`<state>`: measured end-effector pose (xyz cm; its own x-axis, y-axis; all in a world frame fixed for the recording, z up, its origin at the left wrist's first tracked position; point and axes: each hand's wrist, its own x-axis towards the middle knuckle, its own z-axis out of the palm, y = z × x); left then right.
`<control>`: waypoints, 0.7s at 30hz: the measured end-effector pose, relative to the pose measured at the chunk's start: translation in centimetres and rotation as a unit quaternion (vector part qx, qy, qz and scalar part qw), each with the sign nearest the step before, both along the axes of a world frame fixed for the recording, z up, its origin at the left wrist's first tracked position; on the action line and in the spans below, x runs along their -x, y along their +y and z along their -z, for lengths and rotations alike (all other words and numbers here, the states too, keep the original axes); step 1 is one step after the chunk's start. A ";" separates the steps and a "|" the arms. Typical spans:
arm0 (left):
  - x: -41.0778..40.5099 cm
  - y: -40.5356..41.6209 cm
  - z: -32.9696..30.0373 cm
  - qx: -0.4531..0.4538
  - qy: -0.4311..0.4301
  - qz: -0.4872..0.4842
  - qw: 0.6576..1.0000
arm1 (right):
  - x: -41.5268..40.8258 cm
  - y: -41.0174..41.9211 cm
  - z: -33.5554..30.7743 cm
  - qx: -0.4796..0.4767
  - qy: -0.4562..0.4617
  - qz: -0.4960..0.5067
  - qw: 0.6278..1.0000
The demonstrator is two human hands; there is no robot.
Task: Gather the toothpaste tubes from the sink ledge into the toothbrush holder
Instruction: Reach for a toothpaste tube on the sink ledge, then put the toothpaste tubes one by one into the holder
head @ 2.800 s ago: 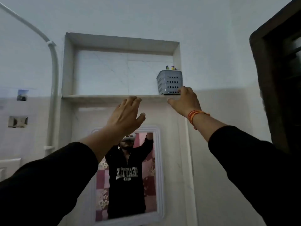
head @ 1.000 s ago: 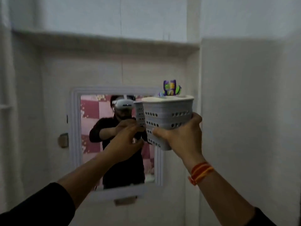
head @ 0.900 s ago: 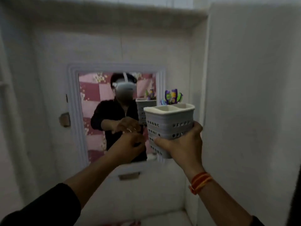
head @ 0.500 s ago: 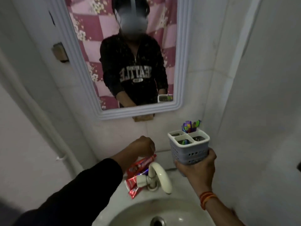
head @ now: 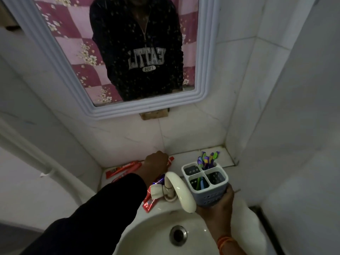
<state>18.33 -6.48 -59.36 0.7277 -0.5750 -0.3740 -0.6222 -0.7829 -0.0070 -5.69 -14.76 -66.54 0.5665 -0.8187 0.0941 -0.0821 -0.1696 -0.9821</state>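
My right hand (head: 219, 203) holds a grey four-compartment toothbrush holder (head: 211, 192) upright, just right of the tap, above the sink's back edge. Toothbrushes stand in two of its compartments. Red toothpaste tubes lie on the white sink ledge (head: 185, 159): one at the left (head: 123, 169), and another beside the tap base (head: 150, 202). My left hand (head: 156, 163) is on the ledge, its fingers curled over a third red tube whose end (head: 171, 160) sticks out to the right.
A white curved tap (head: 181, 190) rises between my two hands. The white sink basin (head: 156, 219) with its metal drain (head: 178, 234) is below. A framed mirror (head: 147, 108) hangs on the tiled wall above the ledge, and a side wall closes in on the right.
The holder came down from the high shelf in my right hand to sink level. My view dropped to the sink. My left hand reached to the ledge and closed over a red tube.
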 end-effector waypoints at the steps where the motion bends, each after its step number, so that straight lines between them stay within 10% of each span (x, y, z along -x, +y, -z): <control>1: 0.1 0.1 0.3 -0.008 -0.006 0.000 1.000 | 0.0 -0.1 0.3 0.005 -0.001 -0.014 1.000; 21: 9.1 -5.9 -21.2 -0.059 -0.082 0.226 0.969 | 0.5 -1.3 0.4 -0.015 -0.002 -0.105 0.994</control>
